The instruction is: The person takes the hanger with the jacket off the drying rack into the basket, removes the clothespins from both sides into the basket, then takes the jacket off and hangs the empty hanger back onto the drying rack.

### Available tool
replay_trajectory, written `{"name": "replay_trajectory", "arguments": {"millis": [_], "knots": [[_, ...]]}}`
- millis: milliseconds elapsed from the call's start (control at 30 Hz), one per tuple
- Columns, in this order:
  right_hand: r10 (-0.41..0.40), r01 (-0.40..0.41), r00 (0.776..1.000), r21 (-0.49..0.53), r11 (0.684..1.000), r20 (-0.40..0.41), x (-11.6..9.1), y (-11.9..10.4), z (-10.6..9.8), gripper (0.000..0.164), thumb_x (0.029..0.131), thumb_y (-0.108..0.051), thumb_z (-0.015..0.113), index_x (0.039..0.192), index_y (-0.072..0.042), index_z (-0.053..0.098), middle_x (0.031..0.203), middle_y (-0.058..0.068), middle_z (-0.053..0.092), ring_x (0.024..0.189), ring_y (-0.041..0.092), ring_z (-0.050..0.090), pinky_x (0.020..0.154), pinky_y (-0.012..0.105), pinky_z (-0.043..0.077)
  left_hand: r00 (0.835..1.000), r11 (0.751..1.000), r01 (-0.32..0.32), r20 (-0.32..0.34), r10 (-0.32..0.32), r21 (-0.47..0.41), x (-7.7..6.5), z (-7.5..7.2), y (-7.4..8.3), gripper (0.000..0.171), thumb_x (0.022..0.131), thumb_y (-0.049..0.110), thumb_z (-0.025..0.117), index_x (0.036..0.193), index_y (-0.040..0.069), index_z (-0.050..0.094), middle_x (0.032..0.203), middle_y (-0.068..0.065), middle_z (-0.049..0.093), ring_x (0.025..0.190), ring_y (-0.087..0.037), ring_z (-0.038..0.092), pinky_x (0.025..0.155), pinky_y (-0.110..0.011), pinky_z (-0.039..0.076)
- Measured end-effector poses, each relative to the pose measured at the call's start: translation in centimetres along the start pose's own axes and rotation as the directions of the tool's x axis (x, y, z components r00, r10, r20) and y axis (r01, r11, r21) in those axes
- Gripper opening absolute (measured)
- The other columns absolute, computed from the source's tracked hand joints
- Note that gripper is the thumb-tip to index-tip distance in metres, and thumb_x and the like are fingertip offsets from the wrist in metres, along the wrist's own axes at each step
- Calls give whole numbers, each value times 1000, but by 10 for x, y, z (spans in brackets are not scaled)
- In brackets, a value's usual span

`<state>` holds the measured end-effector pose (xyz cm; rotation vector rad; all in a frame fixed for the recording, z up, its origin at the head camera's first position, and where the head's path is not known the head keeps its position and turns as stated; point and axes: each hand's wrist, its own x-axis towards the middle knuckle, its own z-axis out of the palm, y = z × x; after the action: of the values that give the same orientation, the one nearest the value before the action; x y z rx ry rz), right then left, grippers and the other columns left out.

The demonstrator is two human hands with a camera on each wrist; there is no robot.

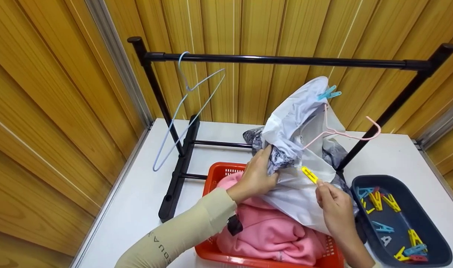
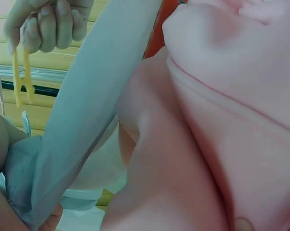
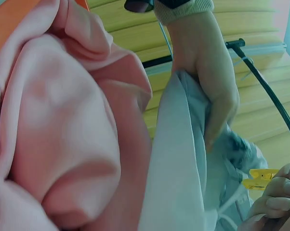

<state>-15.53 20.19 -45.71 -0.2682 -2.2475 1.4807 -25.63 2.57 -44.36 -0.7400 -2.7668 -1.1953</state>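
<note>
My left hand (image 1: 257, 173) grips the bunched edge of a white garment (image 1: 304, 201) with grey patterned parts. In my right hand (image 1: 336, 208), a yellow clothespin (image 1: 309, 174) is pinched by its end, close beside the garment. A blue clothespin (image 1: 329, 93) is clipped on the garment's upper edge, by one end of a pink hanger (image 1: 334, 132). The hanger's hook points right, off the rail. The left wrist view shows the yellow clothespin (image 2: 23, 82) hanging from the right fingers. Below both hands lies pink cloth (image 1: 271, 227) in a red basket (image 1: 211, 182).
A black clothes rack spans the table, its rail (image 1: 286, 60) carrying a light blue hanger (image 1: 174, 104) at the left. At the right, a dark tray (image 1: 431, 212) holds several yellow, blue and red clothespins. Wood-patterned walls (image 1: 256, 29) enclose the white table (image 1: 125, 208).
</note>
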Motion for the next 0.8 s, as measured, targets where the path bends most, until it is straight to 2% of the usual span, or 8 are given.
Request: {"name": "replay_trajectory", "arguments": {"millis": [133,333,533,633,800], "knots": [[45,-45,999,-18,999,-22,4,9,-10,41,100,-16,49,61,-3,51,51,-5,39,49,8,38,49,25,31,1000,1000,0,-2,0,-9,-1,-3,-6,78,76,8,71,146,10,37,118,-8,57,99,-20,57,88,-33,51],[181,-185,982,-80,980,-50,9,26,-31,43,100,-28,48,67,-1,52,53,-3,42,53,11,41,50,25,34,999,999,-34,-20,35,20,-3,-9,-16,79,76,9,70,147,4,36,118,-12,58,100,-22,57,90,-36,49],[339,-343,938,-45,938,-74,15,42,-56,52,99,-43,46,69,-1,52,54,-4,40,53,11,40,49,25,34,998,998,-55,15,54,28,-5,-16,-20,79,76,9,70,147,7,36,112,-10,58,95,-19,54,86,-33,46],[392,-396,915,-28,918,-101,18,51,-67,53,98,-47,45,67,-5,53,53,-5,40,52,10,39,49,25,33,997,997,-74,33,73,33,-7,-19,-21,80,75,8,70,147,7,36,117,-10,58,101,-20,55,91,-35,47],[466,-458,878,86,885,-107,19,66,-82,51,97,-49,47,65,-9,53,51,-6,40,49,9,37,47,26,30,994,995,-98,58,96,26,-9,-22,-23,82,75,7,70,149,6,33,125,-11,56,110,-22,55,100,-38,45]]}}
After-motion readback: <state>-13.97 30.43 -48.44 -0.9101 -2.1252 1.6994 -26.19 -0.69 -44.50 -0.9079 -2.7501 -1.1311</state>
